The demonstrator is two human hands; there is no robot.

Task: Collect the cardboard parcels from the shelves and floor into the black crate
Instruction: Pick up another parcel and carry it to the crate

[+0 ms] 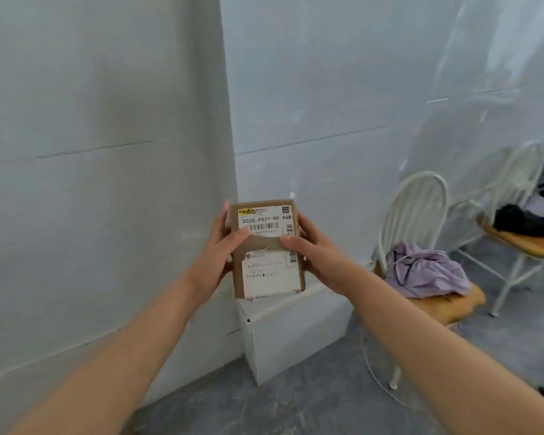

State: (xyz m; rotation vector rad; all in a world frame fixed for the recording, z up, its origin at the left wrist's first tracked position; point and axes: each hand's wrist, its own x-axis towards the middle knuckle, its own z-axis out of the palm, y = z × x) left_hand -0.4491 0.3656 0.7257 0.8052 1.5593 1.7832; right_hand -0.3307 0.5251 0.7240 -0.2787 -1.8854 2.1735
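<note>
A small brown cardboard parcel (268,246) with two white shipping labels is held up in front of me at the middle of the view. My left hand (215,259) grips its left edge, thumb across the front. My right hand (316,259) grips its right edge, thumb on the front near the upper label. The parcel is in the air above a low white ledge. The black crate is not in view.
White walls meet in a corner behind the parcel, with a low white ledge (296,328) at their base. A white metal chair (421,215) carrying lilac cloth (424,271) stands at right, a second chair (522,233) farther right. Grey floor (296,409) lies below.
</note>
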